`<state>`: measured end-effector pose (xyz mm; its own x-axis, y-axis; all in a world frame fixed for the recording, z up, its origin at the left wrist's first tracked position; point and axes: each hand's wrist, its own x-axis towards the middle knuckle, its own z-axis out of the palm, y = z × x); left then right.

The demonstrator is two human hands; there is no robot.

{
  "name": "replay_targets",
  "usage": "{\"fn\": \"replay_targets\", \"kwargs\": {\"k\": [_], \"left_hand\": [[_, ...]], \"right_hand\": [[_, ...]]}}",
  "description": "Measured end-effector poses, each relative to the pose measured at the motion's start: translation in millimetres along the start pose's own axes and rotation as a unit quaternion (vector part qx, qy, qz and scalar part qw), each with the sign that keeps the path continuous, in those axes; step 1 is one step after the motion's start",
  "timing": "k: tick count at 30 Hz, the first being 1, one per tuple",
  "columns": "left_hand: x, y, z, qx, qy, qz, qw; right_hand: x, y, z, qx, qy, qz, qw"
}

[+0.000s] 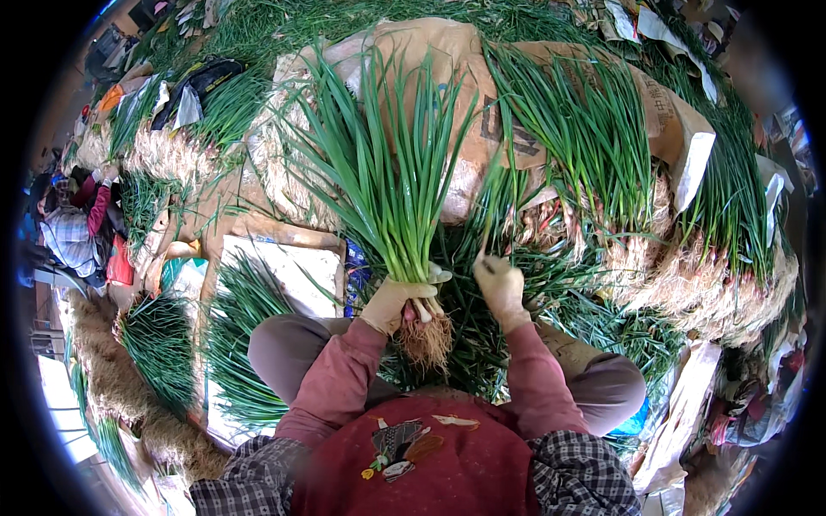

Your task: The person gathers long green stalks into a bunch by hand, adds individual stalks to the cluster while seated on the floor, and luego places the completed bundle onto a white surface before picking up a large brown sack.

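Observation:
My left hand [393, 303], in a pale glove, is closed around the lower stems of a bunch of green garlic [391, 202]. The long flat leaves fan out upward, away from me. Below the fist hang small white and reddish bulbs with tangled brown roots [424, 342]. To the right of the bunch, my right hand [501, 288], gloved too, pinches a thin, blurred green garlic stalk [488, 225] that rises from its fingertips. Loose green leaves [469, 331] lie heaped under both hands, between my bent knees.
Laid bundles of green garlic [594, 138] line the right, roots toward me. Brown sacking [430, 52] lies ahead. At left are a white board [297, 279] with cut greens and a long row of roots [129, 396]. Another person [73, 224] sits at far left.

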<state>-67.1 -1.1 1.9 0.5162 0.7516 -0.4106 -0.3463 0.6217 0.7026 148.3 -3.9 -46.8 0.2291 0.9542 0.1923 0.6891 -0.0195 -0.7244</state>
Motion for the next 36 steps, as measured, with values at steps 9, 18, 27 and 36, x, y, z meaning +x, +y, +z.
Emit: {"fn": "replay_targets", "kwargs": {"k": [9,18,27,36], "left_hand": [[1.1,-1.5,21.1,0.036,-0.011,-0.015,0.999],[7.0,-13.3,2.3,0.008,0.030,-0.070,0.997],[-17.7,4.0,18.8,-0.046,-0.062,-0.004,0.997],[-38.1,42.1,18.2,-0.122,-0.315,0.217,0.916]], "right_hand": [[-11.5,-13.7,-30.3,0.322,-0.236,0.216,0.891],[-15.8,-33.7,27.9,0.321,-0.066,0.121,0.937],[6.3,-13.8,-23.4,-0.170,-0.545,0.088,0.816],[151.3,26.1,-13.8,-0.248,-0.093,0.059,0.963]]}}
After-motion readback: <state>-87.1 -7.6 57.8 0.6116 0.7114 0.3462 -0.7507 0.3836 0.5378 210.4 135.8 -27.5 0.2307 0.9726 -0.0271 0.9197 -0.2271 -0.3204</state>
